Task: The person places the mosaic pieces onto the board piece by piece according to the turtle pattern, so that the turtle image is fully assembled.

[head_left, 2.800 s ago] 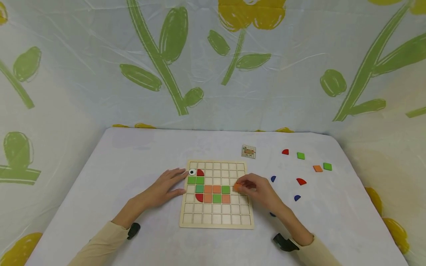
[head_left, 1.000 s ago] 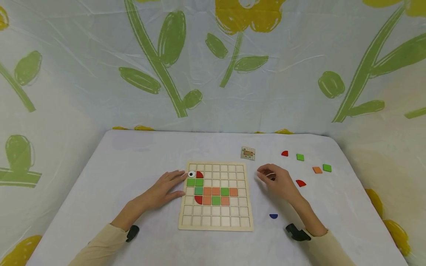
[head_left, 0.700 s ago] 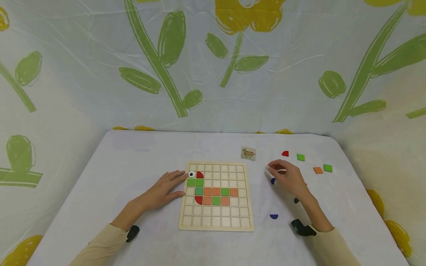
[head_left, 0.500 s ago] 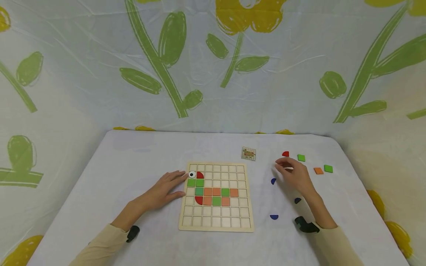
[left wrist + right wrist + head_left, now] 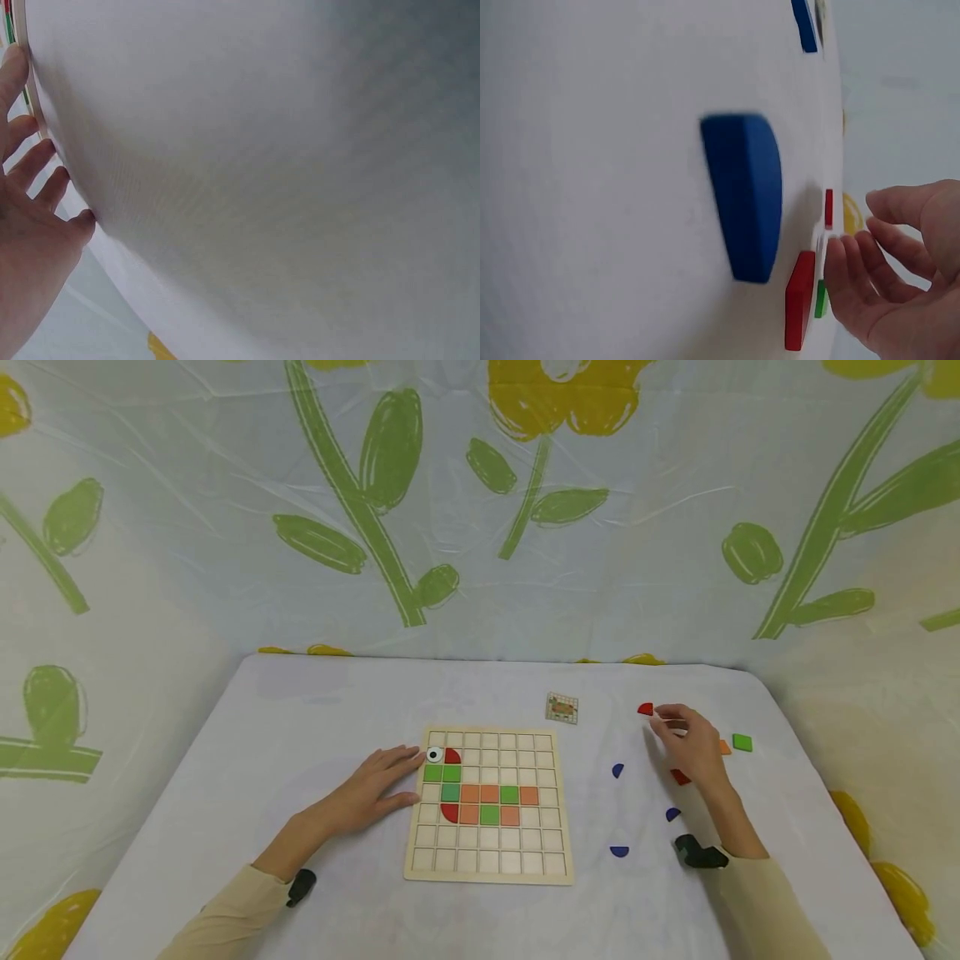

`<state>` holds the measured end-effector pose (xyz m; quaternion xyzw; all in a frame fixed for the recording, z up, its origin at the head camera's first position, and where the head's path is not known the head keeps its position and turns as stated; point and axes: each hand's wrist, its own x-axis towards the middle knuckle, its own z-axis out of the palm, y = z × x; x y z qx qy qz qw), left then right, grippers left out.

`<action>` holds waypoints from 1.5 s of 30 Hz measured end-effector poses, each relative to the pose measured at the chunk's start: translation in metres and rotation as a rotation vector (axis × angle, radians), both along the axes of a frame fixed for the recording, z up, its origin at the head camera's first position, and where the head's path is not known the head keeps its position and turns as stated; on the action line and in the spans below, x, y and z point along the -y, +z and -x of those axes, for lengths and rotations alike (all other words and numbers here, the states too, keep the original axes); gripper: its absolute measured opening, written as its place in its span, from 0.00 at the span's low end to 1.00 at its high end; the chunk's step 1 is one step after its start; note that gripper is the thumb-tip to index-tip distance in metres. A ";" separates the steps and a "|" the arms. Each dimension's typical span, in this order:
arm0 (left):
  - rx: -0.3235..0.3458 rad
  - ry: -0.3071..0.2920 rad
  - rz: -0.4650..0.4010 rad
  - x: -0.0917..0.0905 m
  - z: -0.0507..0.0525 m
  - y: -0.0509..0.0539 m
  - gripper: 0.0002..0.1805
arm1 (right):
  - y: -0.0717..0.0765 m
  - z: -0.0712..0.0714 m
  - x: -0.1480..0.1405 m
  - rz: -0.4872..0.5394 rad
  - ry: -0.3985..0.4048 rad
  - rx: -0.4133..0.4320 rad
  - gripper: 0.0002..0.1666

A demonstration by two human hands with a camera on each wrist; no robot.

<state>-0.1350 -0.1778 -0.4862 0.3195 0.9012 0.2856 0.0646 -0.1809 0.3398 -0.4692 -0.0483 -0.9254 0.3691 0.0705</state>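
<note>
My left hand (image 5: 375, 787) rests with fingers stretched out at the left edge of a wooden grid board (image 5: 487, 880). Green, orange and red tiles and a round eye piece (image 5: 433, 755) sit in the board's cells. Over the loose tiles on the right, my right hand (image 5: 690, 745) hovers with bent, parted fingers and holds nothing. Its fingertips are just right of a red quarter-circle tile (image 5: 646, 709). Another red quarter-circle tile (image 5: 799, 301) lies below that hand in the right wrist view. A green tile (image 5: 821, 298), mostly hidden from the head view, lies there too.
Three blue half-circle tiles (image 5: 618, 852) lie right of the board. An orange tile (image 5: 724, 747), partly covered, and a green square tile (image 5: 742, 742) lie beyond the right hand. A small picture card (image 5: 562, 707) lies behind the board.
Earlier my right hand held an orange tile at the board; that tile now sits in a cell. The hand has moved right and away to the loose tiles. The left hand has stayed.
</note>
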 end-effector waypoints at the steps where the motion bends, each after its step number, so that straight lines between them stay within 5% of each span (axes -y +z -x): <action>1: 0.002 0.000 0.001 0.000 0.000 0.000 0.36 | 0.000 0.002 -0.002 0.003 -0.015 0.004 0.23; 8: 0.006 0.005 0.001 0.000 0.000 -0.001 0.36 | -0.002 0.012 -0.012 -0.008 -0.087 0.032 0.23; 30: 0.017 0.022 0.007 0.000 0.000 0.000 0.36 | -0.005 0.028 -0.037 -0.064 -0.132 0.203 0.28; 45: 0.017 0.019 -0.002 0.000 -0.001 0.000 0.36 | -0.003 0.019 -0.035 -0.032 -0.149 0.157 0.24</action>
